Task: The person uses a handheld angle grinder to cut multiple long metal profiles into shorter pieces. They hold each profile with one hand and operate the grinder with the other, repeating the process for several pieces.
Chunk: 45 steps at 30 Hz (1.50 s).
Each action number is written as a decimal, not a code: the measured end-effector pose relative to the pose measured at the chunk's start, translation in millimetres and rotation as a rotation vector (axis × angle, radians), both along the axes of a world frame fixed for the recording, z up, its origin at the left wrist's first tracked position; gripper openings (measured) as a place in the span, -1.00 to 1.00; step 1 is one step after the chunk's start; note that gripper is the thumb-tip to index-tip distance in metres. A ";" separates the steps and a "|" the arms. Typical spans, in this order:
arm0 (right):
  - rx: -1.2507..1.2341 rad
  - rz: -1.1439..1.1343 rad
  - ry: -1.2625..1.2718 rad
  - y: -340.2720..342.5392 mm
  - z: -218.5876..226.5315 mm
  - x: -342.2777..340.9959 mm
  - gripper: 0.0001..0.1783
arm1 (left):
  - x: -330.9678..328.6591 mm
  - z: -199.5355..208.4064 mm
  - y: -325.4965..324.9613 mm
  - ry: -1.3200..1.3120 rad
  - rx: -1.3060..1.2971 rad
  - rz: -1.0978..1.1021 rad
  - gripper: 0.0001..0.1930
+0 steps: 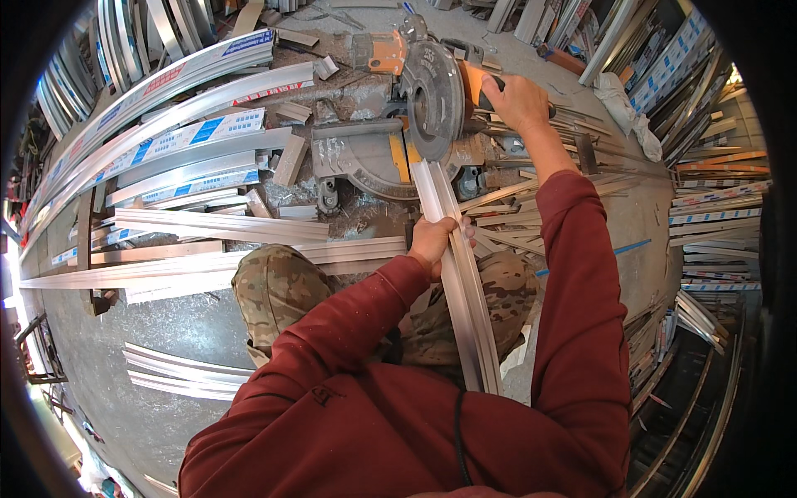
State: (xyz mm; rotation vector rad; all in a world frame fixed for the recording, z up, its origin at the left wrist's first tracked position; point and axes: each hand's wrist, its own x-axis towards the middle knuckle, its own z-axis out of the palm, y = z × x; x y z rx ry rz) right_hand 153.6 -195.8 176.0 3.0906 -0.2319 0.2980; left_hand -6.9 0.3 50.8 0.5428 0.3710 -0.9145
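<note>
My left hand (433, 241) is wrapped round a silvery aluminium profile (466, 290), which runs from close to my chest up to the front of a miter saw (436, 95). The far end of the profile lies at the saw's round grey base (353, 158), beside the yellow slot insert (400, 158). Up and to the right, my right hand (516, 101) grips the black saw handle (493, 85) behind the orange housing. The round guard hides most of the blade. Whether the profile's tip touches the blade, I cannot tell.
Long aluminium profiles (207, 129), some in printed film, are stacked at the left. More profiles (220, 226) lie near my left knee. Loose strips (531, 207) spread over the floor right of the saw. Racks of profiles (718, 220) line the right side. Metal offcuts (290, 160) lie beside the saw.
</note>
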 end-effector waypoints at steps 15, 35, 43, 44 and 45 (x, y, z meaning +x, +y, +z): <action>0.040 -0.013 0.029 2.5 3.4 -2.7 -0.31 | 0.7 -1.3 0.6 0.001 0.018 -0.017 -0.79; -0.006 -0.003 0.020 -0.1 2.2 1.7 -0.30 | -1.4 -8.1 -1.6 0.017 -0.020 0.000 -0.81; 0.012 -0.011 0.010 -1.2 0.8 0.6 -0.32 | -0.7 -6.8 -0.2 0.022 -0.006 -0.026 -0.81; 0.012 -0.012 0.007 -1.7 0.5 0.3 -0.32 | -0.4 -6.2 0.2 0.027 -0.004 -0.040 -0.81; 0.015 -0.010 0.008 0.1 1.8 -0.2 -0.32 | -0.6 -7.0 0.1 0.026 -0.006 -0.032 -0.81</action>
